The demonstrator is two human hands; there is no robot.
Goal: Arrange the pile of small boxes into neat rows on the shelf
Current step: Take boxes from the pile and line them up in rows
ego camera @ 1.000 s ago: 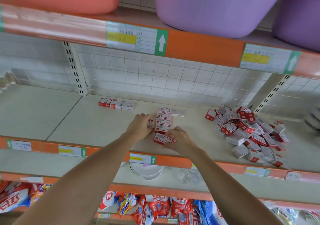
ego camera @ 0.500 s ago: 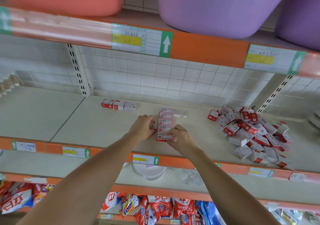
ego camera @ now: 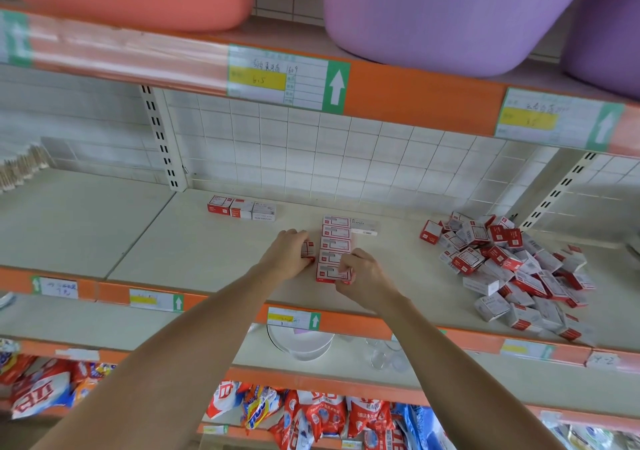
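While the right hand (ego camera: 360,273) pinched the front box (ego camera: 329,273) and the left hand (ego camera: 289,254) gripped another box (ego camera: 308,249), a careless nudge risked skewing the row (ego camera: 336,242).

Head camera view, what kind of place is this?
Most likely a shop aisle: orange-edged shelving with price labels, plastic tubs stocked above, and packaged goods below.

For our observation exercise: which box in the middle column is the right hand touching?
The nearest box, at the column's front end; the right hand's fingers rest on it, the others lie untouched behind.
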